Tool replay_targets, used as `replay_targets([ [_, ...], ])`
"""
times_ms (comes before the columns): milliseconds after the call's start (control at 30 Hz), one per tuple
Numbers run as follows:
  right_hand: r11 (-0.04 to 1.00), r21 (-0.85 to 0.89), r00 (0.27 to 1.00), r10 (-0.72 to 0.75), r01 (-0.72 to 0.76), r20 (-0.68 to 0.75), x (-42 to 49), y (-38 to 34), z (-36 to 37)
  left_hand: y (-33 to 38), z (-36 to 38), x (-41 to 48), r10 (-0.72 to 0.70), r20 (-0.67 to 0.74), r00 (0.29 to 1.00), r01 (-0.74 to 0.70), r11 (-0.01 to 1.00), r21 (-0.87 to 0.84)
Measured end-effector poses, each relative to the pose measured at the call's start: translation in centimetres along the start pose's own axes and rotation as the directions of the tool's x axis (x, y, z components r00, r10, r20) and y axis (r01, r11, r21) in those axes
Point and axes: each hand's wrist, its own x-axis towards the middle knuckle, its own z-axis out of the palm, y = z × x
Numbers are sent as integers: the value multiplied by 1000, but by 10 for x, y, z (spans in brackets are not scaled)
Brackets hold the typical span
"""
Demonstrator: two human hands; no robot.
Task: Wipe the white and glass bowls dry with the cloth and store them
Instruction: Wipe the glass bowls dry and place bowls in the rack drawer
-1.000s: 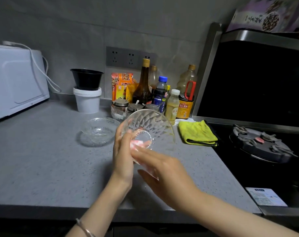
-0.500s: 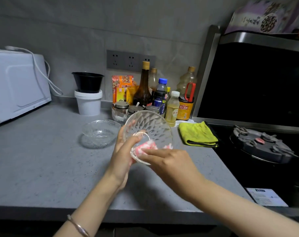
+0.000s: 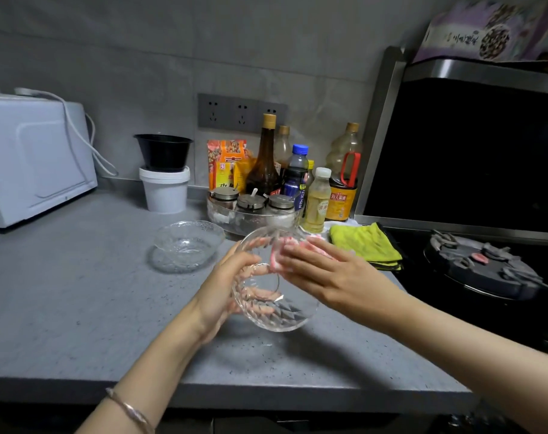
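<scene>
A cut-glass bowl (image 3: 275, 311) hangs tilted above the grey counter (image 3: 78, 308), its base turned towards me. My left hand (image 3: 225, 289) grips it by the left side, fingers showing through the glass. My right hand (image 3: 325, 274) presses a pink and white cloth (image 3: 280, 255) against the bowl's upper outer wall with fairly straight fingers; most of the cloth is hidden under the hand. A second, shallower glass bowl (image 3: 188, 245) stands on the counter to the left. No white bowl can be made out.
A white microwave (image 3: 31, 164) stands far left. A black bowl (image 3: 164, 151) sits on a white tub (image 3: 165, 189) by the wall. Bottles (image 3: 297, 177) and spice jars (image 3: 250, 205) crowd the back. A folded yellow cloth (image 3: 365, 244) lies beside the black hob (image 3: 485, 270).
The bowl has dropped lower and tipped its base towards me. My right hand with the cloth moved from the bowl's lower part up to its top right outer wall.
</scene>
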Motion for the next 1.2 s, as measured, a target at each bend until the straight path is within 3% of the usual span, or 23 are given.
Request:
replay_targets([
  [133,995,40,995,89,-88,-37,-2,-9,2,1,4,2,18,-29,999,-18,1000,1],
  [200,968,169,981,194,-187,-27,4,-28,-2,-2,8,4,33,-89,996,-37,999,-37],
  [367,765,527,912,407,-371,52,17,-73,-19,-10,18,5,129,-168,977,-133,991,-11],
  [500,529,761,857,512,-374,65,26,-73,-28,-9,20,4,130,-167,977,-149,983,-106],
  [600,532,773,854,520,-345,24,32,-69,-34,-6,19,5,173,-165,971,-200,966,-165],
  [767,373,869,805,591,-325,48,49,-66,-42,-15,31,3,307,-277,911,-362,915,-177],
  [833,421,857,845,534,-296,30,48,-69,-40,-15,32,4,300,-313,901,-369,909,-192],
  [867,508,811,869,495,-290,1,43,-69,-37,-14,30,5,284,-316,905,-357,911,-205],
  [967,825,527,954,288,-203,-84,23,-50,-18,-8,17,5,242,-281,929,-288,948,-136],
  [1033,951,285,989,137,-117,-53,9,-25,-7,-6,9,2,174,-165,971,-185,982,-50],
  [1133,994,94,998,59,-60,8,-5,0,2,-2,5,-1,33,-12,999,-34,999,-34],
  [1200,994,80,997,78,-78,1,-7,-5,3,0,6,-1,35,-4,999,-35,999,-17],
])
